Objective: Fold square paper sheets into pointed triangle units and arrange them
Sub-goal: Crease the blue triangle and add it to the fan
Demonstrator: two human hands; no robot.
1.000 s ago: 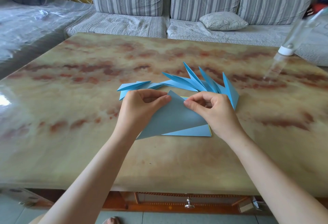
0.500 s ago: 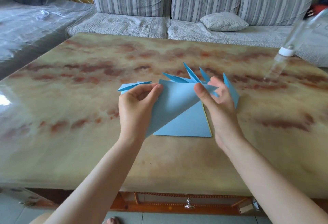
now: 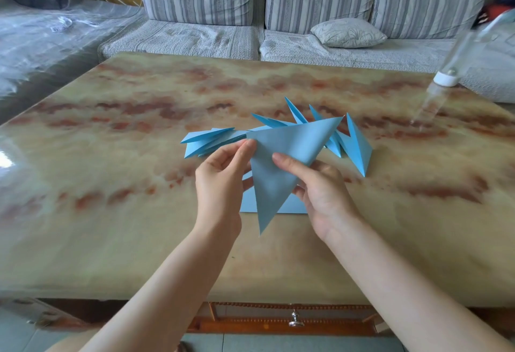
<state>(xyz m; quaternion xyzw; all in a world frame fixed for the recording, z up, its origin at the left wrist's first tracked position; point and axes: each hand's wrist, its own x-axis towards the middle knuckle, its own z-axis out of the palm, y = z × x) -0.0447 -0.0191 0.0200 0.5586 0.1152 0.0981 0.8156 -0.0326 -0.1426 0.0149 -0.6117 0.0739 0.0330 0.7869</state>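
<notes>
A blue paper sheet (image 3: 281,156), folded into a triangle, is held up above the table with one point hanging down. My left hand (image 3: 223,181) pinches its left corner between thumb and fingers. My right hand (image 3: 320,187) grips its right side, thumb on the front face. Under them a stack of flat blue square sheets (image 3: 248,204) lies on the marble table (image 3: 111,212). Behind, several finished pointed blue units (image 3: 354,145) fan out in an arc, some lying flat at the left (image 3: 206,140).
A clear plastic bottle with a white cap (image 3: 446,78) shows at the table's far right corner. A striped grey sofa (image 3: 250,3) with a small cushion (image 3: 348,32) stands behind the table. A drawer knob (image 3: 294,321) sits under the near edge.
The sheet went from being pressed flat on the stack to being lifted off it, folded over and turned in the air. Both hands rose and came toward me with it.
</notes>
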